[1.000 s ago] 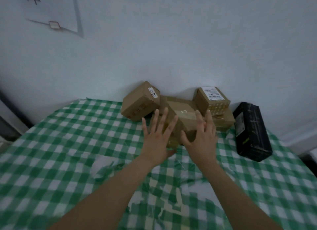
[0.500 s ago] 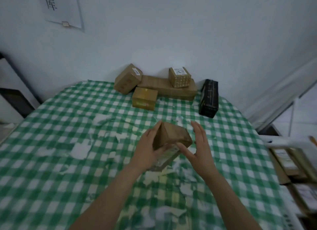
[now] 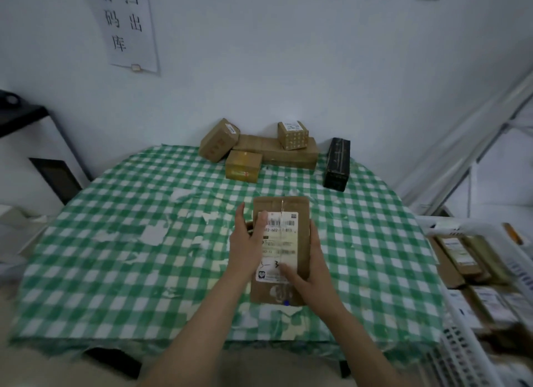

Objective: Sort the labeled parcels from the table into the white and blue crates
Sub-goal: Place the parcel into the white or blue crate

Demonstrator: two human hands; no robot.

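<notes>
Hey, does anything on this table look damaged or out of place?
The green checked tablecloth is worn: white patches where the print has peeled, mostly mid-table. At the back, one brown box sits tilted beside the long flat box.

Bare forearms point(image 3: 202, 323), left hand point(image 3: 244, 243), right hand point(image 3: 313, 274)

Plain pale wall point(image 3: 288, 69) across 12 o'clock; white paper sign with black characters point(image 3: 127, 25) at 11; black metal shelf point(image 3: 26, 118) at 9; table under green-white checked cloth point(image 3: 115, 242) centre. Dim, flat light.
</notes>
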